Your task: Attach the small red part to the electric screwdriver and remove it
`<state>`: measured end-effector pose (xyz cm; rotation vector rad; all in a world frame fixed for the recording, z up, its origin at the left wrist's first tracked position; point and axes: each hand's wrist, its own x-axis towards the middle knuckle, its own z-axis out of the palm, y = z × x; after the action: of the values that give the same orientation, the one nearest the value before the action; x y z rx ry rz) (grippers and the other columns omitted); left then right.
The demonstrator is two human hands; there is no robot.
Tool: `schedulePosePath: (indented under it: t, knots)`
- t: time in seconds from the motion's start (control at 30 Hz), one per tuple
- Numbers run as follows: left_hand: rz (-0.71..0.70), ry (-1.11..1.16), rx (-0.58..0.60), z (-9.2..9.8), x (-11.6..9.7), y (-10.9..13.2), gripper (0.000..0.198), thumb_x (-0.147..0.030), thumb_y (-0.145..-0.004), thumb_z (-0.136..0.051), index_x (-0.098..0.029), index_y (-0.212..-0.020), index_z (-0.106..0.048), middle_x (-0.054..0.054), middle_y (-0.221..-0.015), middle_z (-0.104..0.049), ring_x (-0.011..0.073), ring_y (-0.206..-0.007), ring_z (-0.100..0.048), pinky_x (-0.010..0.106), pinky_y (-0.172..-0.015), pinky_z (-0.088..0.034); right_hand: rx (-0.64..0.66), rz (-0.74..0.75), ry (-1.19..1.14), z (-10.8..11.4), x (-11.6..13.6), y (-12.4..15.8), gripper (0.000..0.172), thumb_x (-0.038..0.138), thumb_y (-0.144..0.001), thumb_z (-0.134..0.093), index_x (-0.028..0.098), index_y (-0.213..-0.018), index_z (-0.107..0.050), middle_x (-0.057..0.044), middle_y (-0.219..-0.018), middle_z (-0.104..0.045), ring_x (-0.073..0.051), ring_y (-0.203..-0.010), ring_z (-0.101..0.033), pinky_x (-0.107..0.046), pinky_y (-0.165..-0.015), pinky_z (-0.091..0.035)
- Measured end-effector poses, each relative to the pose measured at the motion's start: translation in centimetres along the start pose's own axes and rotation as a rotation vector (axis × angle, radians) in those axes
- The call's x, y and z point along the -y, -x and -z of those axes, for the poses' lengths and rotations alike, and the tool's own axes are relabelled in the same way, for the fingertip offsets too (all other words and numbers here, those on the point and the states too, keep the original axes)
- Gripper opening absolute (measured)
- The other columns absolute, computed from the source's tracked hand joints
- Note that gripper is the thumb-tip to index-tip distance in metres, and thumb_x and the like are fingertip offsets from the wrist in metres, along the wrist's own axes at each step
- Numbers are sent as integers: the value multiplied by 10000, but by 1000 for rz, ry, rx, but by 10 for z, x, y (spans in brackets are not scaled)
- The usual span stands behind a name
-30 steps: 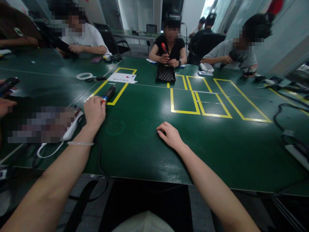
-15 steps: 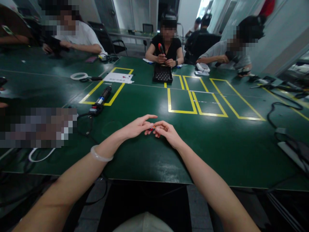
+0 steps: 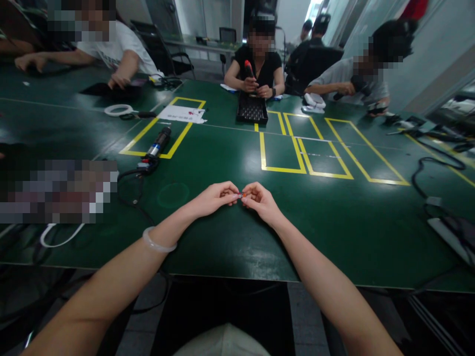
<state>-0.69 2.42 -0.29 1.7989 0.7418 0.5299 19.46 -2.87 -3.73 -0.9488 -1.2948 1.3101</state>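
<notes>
Above the green table [image 3: 208, 242], my two hands meet fingertip to fingertip. Between them is a tiny red and orange piece [image 3: 243, 195], too small to name. My left hand [image 3: 219, 197], with a pale bangle [image 3: 158, 243] on its wrist, pinches the piece's left end between thumb and fingers. From the other side, my right hand [image 3: 259, 200] closes thumb and forefinger on the orange end. The fingers cover most of the piece, so its shape cannot be made out.
A black cylindrical tool [image 3: 158, 147] with a cable lies left. Yellow tape rectangles [image 3: 284, 170] mark the table beyond my hands. Across it, a person [image 3: 258, 64] holds a red-tipped tool over a black tray [image 3: 252, 118]. A white paper [image 3: 181, 114] lies farther left, cables [image 3: 440, 163] right.
My left forefinger, stretched out before, has curled in, and both hands now pinch the small piece. Across the table at left, a person has lowered a dark object and reached out an arm.
</notes>
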Motion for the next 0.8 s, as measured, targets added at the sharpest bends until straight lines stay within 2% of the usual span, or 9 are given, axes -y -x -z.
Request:
schedulePosePath:
  t: [0.1, 0.2, 0.47, 0.67, 0.8]
  knots:
    - [-53, -106, -51, -1, -2, 2, 286, -427, -900, -630, -169, -1023, -646, 43, -882, -676, 170, -809, -629, 307, -757, -487, -14, -10, 0, 0, -1, 0, 401, 483, -769, -772, 217, -992, -570, 11, -824, -619, -111, -679, -597, -241, -592, -480]
    - [-94, -175, -57, -1, -4, 3, 243, -390, -902, -628, -181, -1025, -641, 43, -935, -680, 176, -859, -639, 318, -815, -491, -24, -13, 25, 1, -1, 0, 361, 488, -790, -753, 204, -942, -591, 9, -793, -621, -112, -671, -594, -247, -607, -478]
    - [-65, -194, -60, -2, -1, 2, 267, -405, -883, -640, -194, -1044, -618, 52, -978, -694, 192, -888, -657, 340, -837, -514, -45, 44, 148, 2, -2, 0, 335, 475, -785, -745, 213, -933, -597, -2, -820, -625, -121, -682, -554, -257, -616, -455]
    - [-86, -209, -68, 0, 0, 2, 212, -342, -882, -628, -187, -1026, -617, 49, -974, -691, 186, -892, -656, 328, -843, -512, -42, 104, 271, 2, -4, 1, 278, 371, -815, -701, 221, -1028, -602, -5, -851, -641, -126, -693, -569, -265, -627, -456]
    - [-87, -223, -57, 0, 4, 2, 207, -348, -878, -631, -193, -1013, -615, 45, -956, -690, 187, -885, -656, 327, -839, -511, -35, 111, 342, 4, -4, 1, 221, 334, -826, -684, 207, -1000, -632, -9, -844, -640, -128, -703, -575, -267, -634, -463]
